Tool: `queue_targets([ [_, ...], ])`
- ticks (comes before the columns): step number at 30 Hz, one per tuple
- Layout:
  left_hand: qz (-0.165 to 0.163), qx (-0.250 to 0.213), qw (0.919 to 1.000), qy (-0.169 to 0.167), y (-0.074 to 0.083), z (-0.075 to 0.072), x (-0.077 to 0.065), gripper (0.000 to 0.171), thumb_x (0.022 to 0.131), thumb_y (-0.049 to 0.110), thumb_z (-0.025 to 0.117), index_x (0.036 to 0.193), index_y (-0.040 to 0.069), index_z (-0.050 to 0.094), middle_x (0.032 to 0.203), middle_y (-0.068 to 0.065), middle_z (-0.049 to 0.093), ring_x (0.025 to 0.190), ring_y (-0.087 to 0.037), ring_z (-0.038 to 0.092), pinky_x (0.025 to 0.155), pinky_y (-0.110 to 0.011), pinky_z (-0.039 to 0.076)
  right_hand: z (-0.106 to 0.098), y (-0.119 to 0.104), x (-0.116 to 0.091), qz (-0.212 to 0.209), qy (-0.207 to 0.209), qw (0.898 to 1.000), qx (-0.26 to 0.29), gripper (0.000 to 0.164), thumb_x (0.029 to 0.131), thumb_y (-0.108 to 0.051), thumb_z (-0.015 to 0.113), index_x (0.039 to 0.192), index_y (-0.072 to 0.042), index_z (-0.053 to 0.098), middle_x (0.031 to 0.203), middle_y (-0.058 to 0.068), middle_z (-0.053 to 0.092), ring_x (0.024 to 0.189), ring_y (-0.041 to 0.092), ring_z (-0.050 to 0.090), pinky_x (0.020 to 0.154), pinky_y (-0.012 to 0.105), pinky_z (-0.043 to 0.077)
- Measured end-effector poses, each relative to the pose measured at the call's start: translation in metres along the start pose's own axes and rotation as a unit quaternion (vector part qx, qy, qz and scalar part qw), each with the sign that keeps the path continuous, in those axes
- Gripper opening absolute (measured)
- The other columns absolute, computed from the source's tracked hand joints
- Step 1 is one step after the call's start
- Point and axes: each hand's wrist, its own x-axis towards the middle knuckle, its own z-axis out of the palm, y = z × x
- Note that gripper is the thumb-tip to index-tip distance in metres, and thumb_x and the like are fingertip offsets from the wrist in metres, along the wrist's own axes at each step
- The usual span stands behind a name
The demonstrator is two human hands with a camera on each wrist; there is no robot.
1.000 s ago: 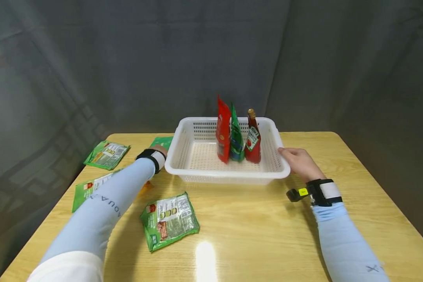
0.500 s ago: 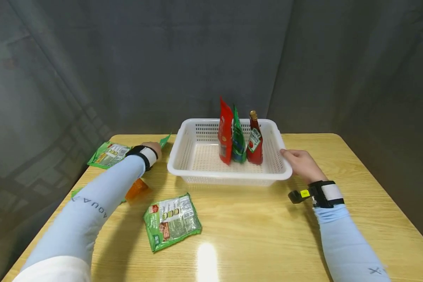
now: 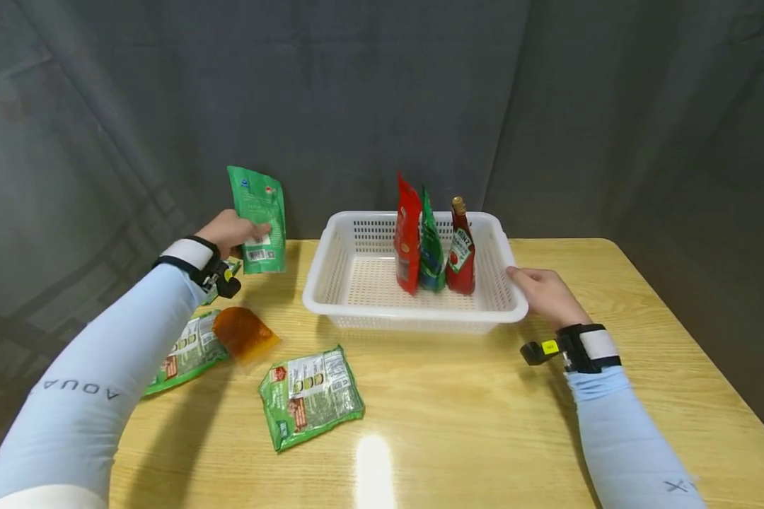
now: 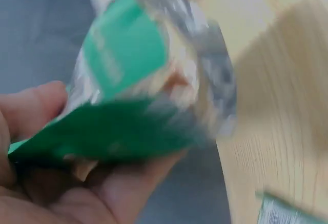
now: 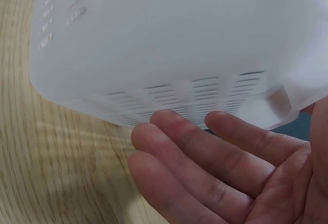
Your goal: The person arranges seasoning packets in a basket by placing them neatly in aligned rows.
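My left hand grips a green pouch at its side, thumb across the printed face. The pouch is raised upright over the table's back left. In the left wrist view the pouch is blurred, its silvery end turned away from the palm. At the white basket, my right hand holds the right rim, with several fingers along the outside wall. Inside the basket stand a red pouch, another green pouch and a ketchup bottle.
A green-edged packet lies in front of the basket. Farther left are a similar packet, partly behind the left sleeve, and an orange-brown piece. Another packet shows past the left wrist. A dark curtain hangs behind the table.
My left hand has lifted the green pouch off the table beside the basket and carried it up and to the left. My right hand stays on the rim.
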Motion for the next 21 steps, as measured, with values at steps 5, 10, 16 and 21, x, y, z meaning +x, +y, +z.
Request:
queue_targets([
  [5, 0.029, -0.112, 0.9928, -0.031, 0.018, 0.001, -0.010, 0.046, 0.105, 0.031, 0.050, 0.136, -0.002, 0.044, 0.109, -0.008, 0.060, 0.088, -0.015, 0.065, 0.081, -0.039, 0.056, -0.001, 0.000, 0.003, 0.000, 0.004, 1.000, -0.008, 0.072, 0.103, -0.053, 0.040, 0.142, 0.007, 0.047, 0.126, 0.031, 0.059, 0.095, 0.028, 0.063, 0.071, 0.033, 0.054],
  [10, 0.059, -0.135, 0.9891, -0.007, 0.046, 0.016, -0.017, 0.044, 0.106, 0.026, 0.047, 0.138, -0.002, 0.042, 0.115, -0.012, 0.056, 0.090, -0.014, 0.064, 0.081, -0.036, 0.055, -0.001, 0.001, 0.006, -0.002, 0.012, 1.000, -0.005, 0.072, 0.102, -0.054, 0.041, 0.140, 0.007, 0.049, 0.125, 0.030, 0.059, 0.096, 0.029, 0.062, 0.071, 0.034, 0.054],
  [16, 0.075, -0.203, 0.9761, 0.026, 0.080, 0.049, -0.019, 0.041, 0.106, 0.023, 0.047, 0.138, -0.001, 0.044, 0.124, -0.016, 0.056, 0.105, -0.024, 0.062, 0.089, -0.042, 0.053, 0.002, 0.003, 0.007, 0.004, 0.016, 1.000, -0.003, 0.072, 0.102, -0.054, 0.041, 0.140, 0.007, 0.050, 0.125, 0.029, 0.060, 0.095, 0.029, 0.062, 0.070, 0.033, 0.054],
  [21, 0.087, -0.256, 0.9608, 0.061, 0.101, 0.075, -0.012, 0.039, 0.105, 0.017, 0.048, 0.140, 0.000, 0.044, 0.130, -0.018, 0.054, 0.117, -0.031, 0.057, 0.095, -0.047, 0.049, 0.003, 0.003, 0.006, 0.011, 0.018, 1.000, 0.004, 0.072, 0.102, -0.055, 0.042, 0.141, 0.005, 0.049, 0.126, 0.029, 0.059, 0.096, 0.029, 0.062, 0.071, 0.032, 0.053],
])
